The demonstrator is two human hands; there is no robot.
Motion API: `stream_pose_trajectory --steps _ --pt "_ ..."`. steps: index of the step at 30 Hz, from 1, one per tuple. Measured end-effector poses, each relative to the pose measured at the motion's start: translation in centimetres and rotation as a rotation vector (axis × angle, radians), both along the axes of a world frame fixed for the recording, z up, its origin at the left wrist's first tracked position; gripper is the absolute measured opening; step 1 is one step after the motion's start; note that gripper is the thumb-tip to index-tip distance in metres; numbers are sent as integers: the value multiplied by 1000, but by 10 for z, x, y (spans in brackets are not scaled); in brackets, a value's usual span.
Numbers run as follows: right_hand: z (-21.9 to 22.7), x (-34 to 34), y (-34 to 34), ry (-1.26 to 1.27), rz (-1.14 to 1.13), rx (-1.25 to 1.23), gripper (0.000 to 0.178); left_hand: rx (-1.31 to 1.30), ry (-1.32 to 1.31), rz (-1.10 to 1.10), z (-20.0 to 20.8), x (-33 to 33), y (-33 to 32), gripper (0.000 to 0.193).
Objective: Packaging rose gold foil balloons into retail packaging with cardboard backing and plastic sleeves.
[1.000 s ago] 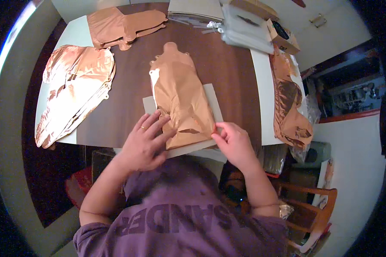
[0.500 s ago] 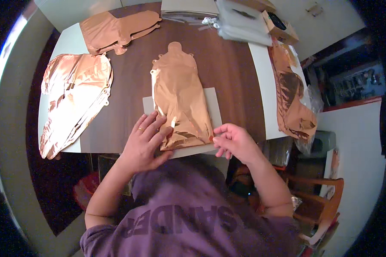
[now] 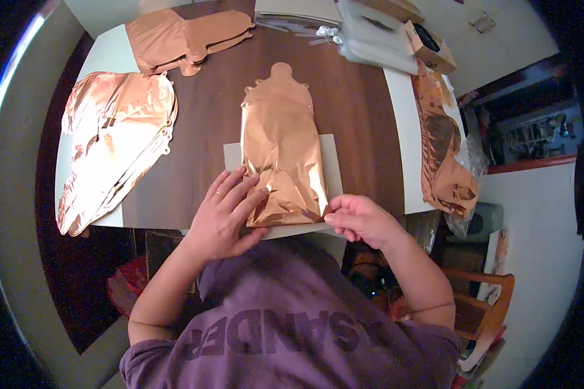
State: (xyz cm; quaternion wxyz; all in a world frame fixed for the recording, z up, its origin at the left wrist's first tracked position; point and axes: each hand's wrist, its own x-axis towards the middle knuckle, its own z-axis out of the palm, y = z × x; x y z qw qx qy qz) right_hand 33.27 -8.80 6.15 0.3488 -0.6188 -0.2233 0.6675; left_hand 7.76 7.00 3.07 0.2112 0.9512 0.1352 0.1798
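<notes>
A folded, flat copper-coloured foil balloon (image 3: 282, 139) lies lengthwise in front of me, its rounded neck pointing away. Under its near half is a pale grey card (image 3: 331, 162), showing along the sides and front. My left hand (image 3: 227, 207) rests with fingers spread over the balloon's lower left edge, a ring on one finger. At the near right corner of the foil, my right hand (image 3: 357, 219) is closed, thumb and forefinger pinching that corner. The rest of its fingers are curled in.
Shiny foil balloons (image 3: 120, 136) lie flat at the left, with another copper foil stack (image 3: 182, 39) behind them. More crumpled foil (image 3: 444, 142) hangs over the table's right end. Clear plastic bags (image 3: 373, 39) and a small cardboard box (image 3: 429, 47) sit at the back right. A wooden chair (image 3: 486, 305) stands lower right.
My right thumb and forefinger have closed on the foil's near right corner; before, they were looser beside it. The whole view has shifted slightly. My left hand stays on the foil.
</notes>
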Motion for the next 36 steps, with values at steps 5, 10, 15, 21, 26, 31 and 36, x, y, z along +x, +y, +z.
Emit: stream_pose_trajectory --steps 5,10,15,21,26,31,36 --pt "10 -9 7 -89 53 -1 20 -10 -10 7 -2 0 0 62" --pt "9 -14 12 -406 142 46 19 -1 -11 32 -2 1 -2 64" --pt "4 -10 15 -384 49 36 18 1 -4 49 0 2 -3 67" --pt "2 -6 11 -262 43 -14 21 -7 -24 100 -2 0 -5 69" --pt "9 -8 13 -242 102 -88 21 -12 -24 111 -2 0 -7 68" --pt "0 -12 8 -245 58 -35 15 -13 -39 137 0 1 -9 66" --pt "-5 -7 5 -151 -58 20 13 -70 -208 320 -1 -5 -14 55"
